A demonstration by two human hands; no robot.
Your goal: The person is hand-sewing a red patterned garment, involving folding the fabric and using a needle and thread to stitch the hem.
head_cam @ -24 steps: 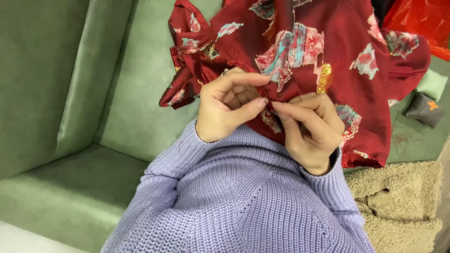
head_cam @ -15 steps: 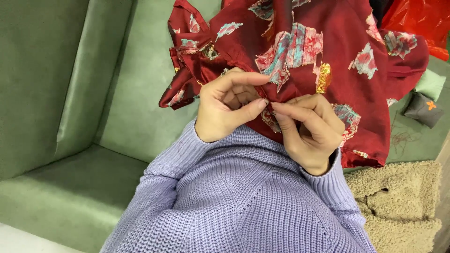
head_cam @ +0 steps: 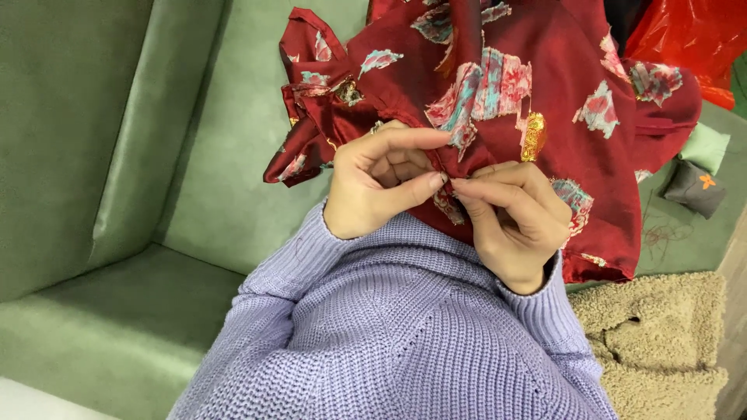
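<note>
Fingers of the left hand (head_cam: 381, 183) curl inward, thumb and forefinger pinching a fold of the dark red patterned cloth (head_cam: 498, 101), while the right hand (head_cam: 513, 222) meets it fingertip to fingertip, pinching the same fold, both wrists bent up out of lilac knitted sleeves (head_cam: 389, 342). The cloth hangs rumpled over the hands, its long axis running from about ten o'clock to four o'clock across the green sofa (head_cam: 117, 155). A beige fleecy piece (head_cam: 661, 342) lies at four o'clock, a red plastic bag (head_cam: 685, 39) at one o'clock.
</note>
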